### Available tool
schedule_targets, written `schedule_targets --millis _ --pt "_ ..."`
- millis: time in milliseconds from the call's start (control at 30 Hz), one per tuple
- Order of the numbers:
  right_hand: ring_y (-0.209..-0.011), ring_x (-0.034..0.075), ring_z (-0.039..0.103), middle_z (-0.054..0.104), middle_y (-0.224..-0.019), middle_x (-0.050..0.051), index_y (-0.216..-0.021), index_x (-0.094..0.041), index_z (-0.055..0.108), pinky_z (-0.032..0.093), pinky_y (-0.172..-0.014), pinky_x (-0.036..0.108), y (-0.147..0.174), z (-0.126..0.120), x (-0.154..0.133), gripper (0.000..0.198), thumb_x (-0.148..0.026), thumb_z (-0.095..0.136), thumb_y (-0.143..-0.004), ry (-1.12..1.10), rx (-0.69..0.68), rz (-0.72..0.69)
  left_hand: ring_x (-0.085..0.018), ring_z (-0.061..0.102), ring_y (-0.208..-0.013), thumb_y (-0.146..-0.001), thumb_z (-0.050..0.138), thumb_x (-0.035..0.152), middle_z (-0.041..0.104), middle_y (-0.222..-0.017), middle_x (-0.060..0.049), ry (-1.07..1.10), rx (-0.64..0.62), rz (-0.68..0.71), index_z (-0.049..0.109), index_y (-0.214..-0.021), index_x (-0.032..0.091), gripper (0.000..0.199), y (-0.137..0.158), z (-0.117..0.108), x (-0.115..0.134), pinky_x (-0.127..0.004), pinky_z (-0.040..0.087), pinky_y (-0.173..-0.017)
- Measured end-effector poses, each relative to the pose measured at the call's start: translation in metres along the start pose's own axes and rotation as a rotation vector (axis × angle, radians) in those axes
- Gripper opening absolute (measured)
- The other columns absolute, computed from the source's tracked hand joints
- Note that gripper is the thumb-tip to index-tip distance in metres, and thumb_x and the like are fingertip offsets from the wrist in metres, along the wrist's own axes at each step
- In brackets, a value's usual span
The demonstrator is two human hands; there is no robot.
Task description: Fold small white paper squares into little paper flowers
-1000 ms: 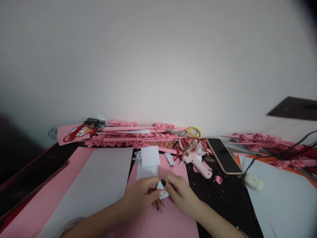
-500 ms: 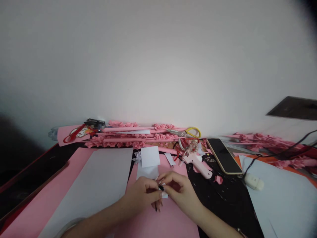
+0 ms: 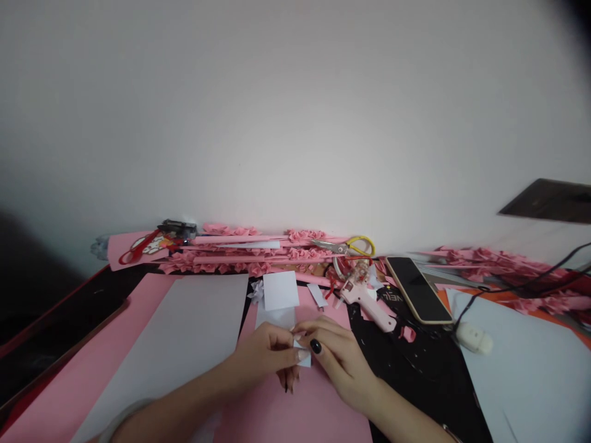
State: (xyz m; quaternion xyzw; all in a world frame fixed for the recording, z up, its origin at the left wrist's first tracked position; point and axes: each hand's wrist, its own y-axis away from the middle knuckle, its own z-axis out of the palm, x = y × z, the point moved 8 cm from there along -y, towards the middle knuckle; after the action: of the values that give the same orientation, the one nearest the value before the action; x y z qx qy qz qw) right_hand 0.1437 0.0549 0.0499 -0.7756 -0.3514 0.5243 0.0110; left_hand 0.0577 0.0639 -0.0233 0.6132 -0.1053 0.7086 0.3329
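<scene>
A small white piece of paper [image 3: 303, 361] is pinched in my left hand [image 3: 263, 354], the thumb lying across its front and the other fingers behind it. My right hand [image 3: 344, 360] bends over the same piece from the right. Its fingertips meet the top of the paper, and its thumb, with a black nail, rests at the paper's right side. Both hands are above a pink sheet [image 3: 295, 412]. Just beyond them lie a white square of paper [image 3: 281, 291], a white folded paper flower [image 3: 257, 291] and a narrow white strip [image 3: 317, 295].
A pink glue gun [image 3: 372, 307], a phone [image 3: 418, 289] and yellow-handled scissors [image 3: 344, 247] lie behind my right hand. Pink paper flowers [image 3: 221, 264] line the wall. A white case [image 3: 474, 338] and a black cable [image 3: 468, 304] are on the right, a large white sheet [image 3: 184, 332] on the left.
My right thumb has moved off the front of the paper to the right, and more of the small white piece shows. My left hand keeps its pinch.
</scene>
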Motion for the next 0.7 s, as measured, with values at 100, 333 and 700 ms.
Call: schedule_targets --millis 100,333,700 --pt "-0.087 0.020 0.055 0.060 -0.098 0.010 -0.090 -0.018 0.060 0.041 -0.079 0.035 0.000 0.000 -0.002 0.028 -0.027 0.033 -0.092 0.040 -0.014 -0.027 -0.008 0.054 -0.040 -0.072 0.063 0.034 0.061 -0.050 -0.001 0.065 -0.019 -0.026 0.060 -0.059 0.010 0.028 0.000 -0.001 0.000 -0.019 0.044 -0.043" --pt "-0.091 0.019 0.055 0.060 -0.098 0.008 -0.094 -0.020 0.061 0.041 -0.082 0.033 0.002 0.000 0.003 0.030 -0.027 0.032 -0.093 -0.013 0.007 0.015 -0.007 0.054 -0.039 -0.071 0.064 0.035 0.059 -0.048 0.000 0.065 -0.015 -0.037 0.060 -0.058 0.010 0.029 0.000 0.000 0.000 -0.017 0.044 -0.042" --pt "-0.052 0.009 0.034 0.037 -0.057 -0.005 -0.063 -0.019 0.037 0.027 -0.049 0.021 0.003 0.012 0.037 0.026 -0.023 0.046 -0.087 -0.002 -0.038 0.289 -0.010 0.058 -0.044 -0.074 0.061 0.035 0.061 -0.052 -0.001 -0.019 0.001 0.049 0.058 -0.060 0.011 0.028 0.000 0.002 -0.001 -0.021 0.048 -0.047"
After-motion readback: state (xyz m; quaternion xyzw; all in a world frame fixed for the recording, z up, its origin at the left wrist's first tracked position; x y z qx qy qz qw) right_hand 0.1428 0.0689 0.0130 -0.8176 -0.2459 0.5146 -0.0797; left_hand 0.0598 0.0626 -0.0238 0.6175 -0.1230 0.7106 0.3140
